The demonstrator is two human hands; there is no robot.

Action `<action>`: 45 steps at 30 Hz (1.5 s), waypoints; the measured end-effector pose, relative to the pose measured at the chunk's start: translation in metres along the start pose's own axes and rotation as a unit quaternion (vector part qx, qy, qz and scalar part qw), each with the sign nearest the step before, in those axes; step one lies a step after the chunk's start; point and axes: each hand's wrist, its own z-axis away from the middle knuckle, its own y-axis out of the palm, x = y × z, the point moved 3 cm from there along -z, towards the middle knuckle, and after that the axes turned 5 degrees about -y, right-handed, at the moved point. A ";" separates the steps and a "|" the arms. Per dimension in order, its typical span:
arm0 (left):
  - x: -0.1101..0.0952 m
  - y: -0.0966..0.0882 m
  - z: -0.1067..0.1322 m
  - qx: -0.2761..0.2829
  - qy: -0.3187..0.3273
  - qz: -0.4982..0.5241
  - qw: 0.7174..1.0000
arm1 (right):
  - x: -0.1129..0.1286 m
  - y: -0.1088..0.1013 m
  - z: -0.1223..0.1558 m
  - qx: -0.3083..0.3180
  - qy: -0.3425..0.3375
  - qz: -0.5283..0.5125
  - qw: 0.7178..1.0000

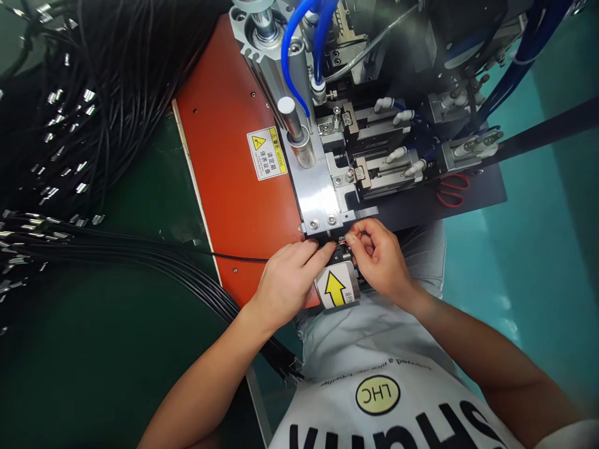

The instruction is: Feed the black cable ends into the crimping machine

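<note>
A single black cable (241,257) runs from the left across the orange machine plate and disappears under my left hand (291,274). The fingers of that hand are closed over it at the front of the machine's metal block (321,202). On the other side, my right hand (381,259) pinches small thin wires (344,242), partly reddish, at the cable's end. Both sets of fingertips nearly meet there. A white label with a yellow arrow (336,288) sits on a curved part just below them. My fingers hide most of the wire ends and the slot.
Bundles of black cables with shiny metallic ends (60,143) lie on the dark green table (93,349). A pneumatic cylinder (271,50) with blue hoses rises above the orange plate (224,156). Red-handled scissors (452,189) lie on the dark base at the right.
</note>
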 end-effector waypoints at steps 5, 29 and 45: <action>-0.001 -0.003 -0.002 0.005 0.000 0.007 1.000 | 0.000 0.000 0.000 -0.003 -0.009 0.013 1.000; -0.001 -0.006 -0.004 0.034 0.004 0.007 0.999 | 0.004 -0.001 0.000 -0.017 -0.036 0.067 0.997; 0.000 -0.005 -0.004 0.041 0.007 0.013 0.999 | 0.005 -0.001 0.000 -0.008 -0.038 0.097 0.994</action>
